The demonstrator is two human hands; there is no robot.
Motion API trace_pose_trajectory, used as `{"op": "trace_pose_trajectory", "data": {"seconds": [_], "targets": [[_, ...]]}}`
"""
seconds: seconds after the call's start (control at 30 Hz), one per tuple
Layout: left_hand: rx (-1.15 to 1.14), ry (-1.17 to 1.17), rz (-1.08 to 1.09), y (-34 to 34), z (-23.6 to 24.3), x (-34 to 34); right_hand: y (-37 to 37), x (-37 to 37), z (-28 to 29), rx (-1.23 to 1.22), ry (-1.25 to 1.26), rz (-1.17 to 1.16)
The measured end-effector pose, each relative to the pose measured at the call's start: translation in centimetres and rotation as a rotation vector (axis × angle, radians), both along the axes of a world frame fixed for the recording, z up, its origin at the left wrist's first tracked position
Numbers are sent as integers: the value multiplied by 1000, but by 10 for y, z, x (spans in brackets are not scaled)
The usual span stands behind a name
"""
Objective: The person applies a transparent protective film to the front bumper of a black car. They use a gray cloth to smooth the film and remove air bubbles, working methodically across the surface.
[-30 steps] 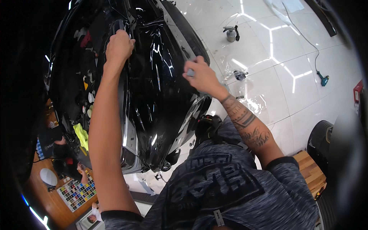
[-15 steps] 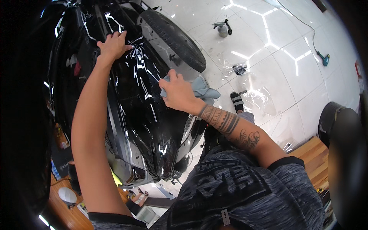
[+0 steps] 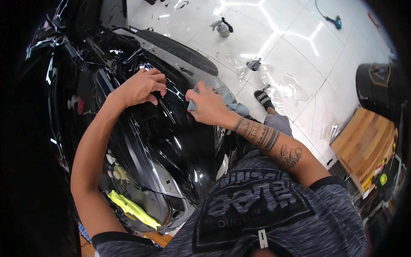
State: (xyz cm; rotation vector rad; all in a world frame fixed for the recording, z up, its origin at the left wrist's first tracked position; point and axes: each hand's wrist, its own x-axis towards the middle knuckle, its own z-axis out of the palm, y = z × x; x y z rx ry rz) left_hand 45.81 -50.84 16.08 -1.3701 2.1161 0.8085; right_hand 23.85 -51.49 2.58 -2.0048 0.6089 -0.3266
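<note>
A glossy black car fender [image 3: 184, 150] lies under both my hands, with bright reflections and wrinkles in its shiny surface near the far end. My left hand [image 3: 141, 88] is over the fender's middle, fingers bent and thumb apart, with nothing visible held in it. My right hand [image 3: 208, 106] grips a folded grey-blue cloth [image 3: 235, 107] at the fender's outer edge, by the wheel arch. Part of the cloth is hidden beneath that hand. Whether the left fingertips touch the surface, I cannot tell.
A black tyre [image 3: 180, 51] stands beyond the fender. On the tiled floor are a spray bottle [image 3: 221, 29], crumpled clear film [image 3: 284, 96] and a green power tool [image 3: 336, 21]. A yellow cloth [image 3: 132, 208] lies in the open engine bay. A wooden-topped box [image 3: 364, 143] sits at right.
My left hand has come nearer along the fender, its spread fingers now bent. My right hand with the cloth has shifted slightly right. The view has turned, bringing the yellow cloth into sight.
</note>
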Motion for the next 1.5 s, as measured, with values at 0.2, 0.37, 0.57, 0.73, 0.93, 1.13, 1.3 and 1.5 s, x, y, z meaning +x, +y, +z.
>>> {"op": "trace_pose_trajectory", "data": {"seconds": [0.2, 0.37, 0.57, 0.73, 0.93, 1.13, 1.3, 1.5], "targets": [[-34, -26, -26, 5, -5, -6, 24, -11, 20, -15, 19, -8], [46, -47, -2, 7, -11, -8, 39, -17, 17, -39, -9, -99], [22, 86, -111, 15, -14, -10, 55, -16, 21, -41, -13, -147], [-1, 179, -71, 20, -14, -18, 54, -11, 27, -41, -79, -202], [-41, 254, -3, 26, -16, -17, 58, -2, 29, -45, -152, -178], [-74, 94, -26, 26, -14, -21, 63, 13, 27, -212, -130, -201], [-212, -6, -94, 14, -13, -2, 72, 15, 32, -231, -72, -183], [50, -17, 143, 6, -26, 7, 66, -20, 34, 184, -304, -173]]}}
